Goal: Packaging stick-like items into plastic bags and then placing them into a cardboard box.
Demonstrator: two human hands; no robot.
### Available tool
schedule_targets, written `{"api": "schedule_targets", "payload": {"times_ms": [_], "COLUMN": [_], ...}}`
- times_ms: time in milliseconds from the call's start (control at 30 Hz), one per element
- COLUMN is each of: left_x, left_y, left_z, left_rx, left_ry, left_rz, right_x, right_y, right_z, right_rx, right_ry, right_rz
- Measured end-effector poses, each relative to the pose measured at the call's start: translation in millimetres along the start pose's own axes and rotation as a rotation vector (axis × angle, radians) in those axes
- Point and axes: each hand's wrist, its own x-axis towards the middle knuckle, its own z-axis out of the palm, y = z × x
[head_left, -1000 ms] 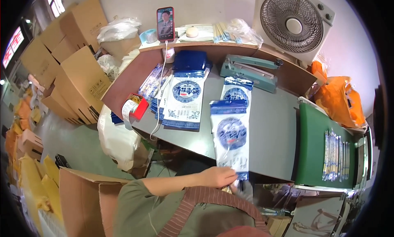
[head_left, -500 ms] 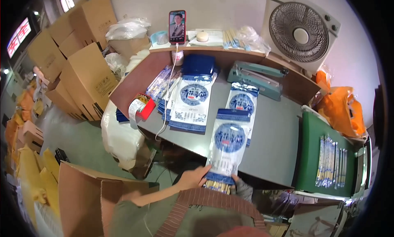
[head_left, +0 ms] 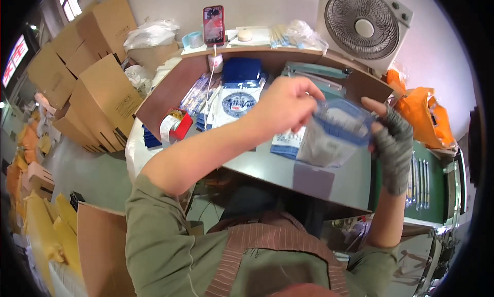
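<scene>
A blue-and-white plastic bag, smeared by motion, hangs tilted above the table between my hands. My left hand reaches across from the left, its fingers pinching the bag's upper left corner. On the other side my right hand, in a grey fingerless glove, grips the bag's right edge; the forefinger sticks out. What the bag holds, if anything, I cannot make out. Another printed bag lies on the table, partly covered by the held one. Behind my left forearm is a stack of printed bags, partly hidden.
A teal bag sealer stands at the table's back, beneath the fan. A phone is propped on the ledge. Wrapped sticks lie on a green surface at right. Cardboard boxes crowd the left; a red box sits nearer.
Both hands have risen from the table's near edge to above its middle, moving apart. The held bag was lower, with sticks at its near end; now it is raised and tilted.
</scene>
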Motion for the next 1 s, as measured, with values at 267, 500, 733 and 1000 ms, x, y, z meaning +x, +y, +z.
{"api": "schedule_targets", "payload": {"times_ms": [267, 500, 733, 1000], "left_x": [47.7, 94.8, 35.0, 19.8], "left_y": [11.2, 40.1, -140.3, -229.3], "left_z": [-9.5, -32.4, -22.3, 16.7], "left_rx": [0.123, 0.419, 0.868, 1.223], "left_ry": [-0.044, 0.154, 0.103, 0.153], "left_rz": [0.036, 0.337, 0.377, 0.616], "right_x": [49.2, 102.8, 4.1, -44.8], "right_y": [17.8, 19.9, 161.4, 229.3], "right_z": [-18.1, -4.1, 61.7, 106.5], "right_rx": [-0.144, -0.147, -0.421, -0.377], "right_ry": [-0.057, 0.112, -0.040, -0.107], "right_rz": [0.053, -0.214, -0.101, 0.146]}}
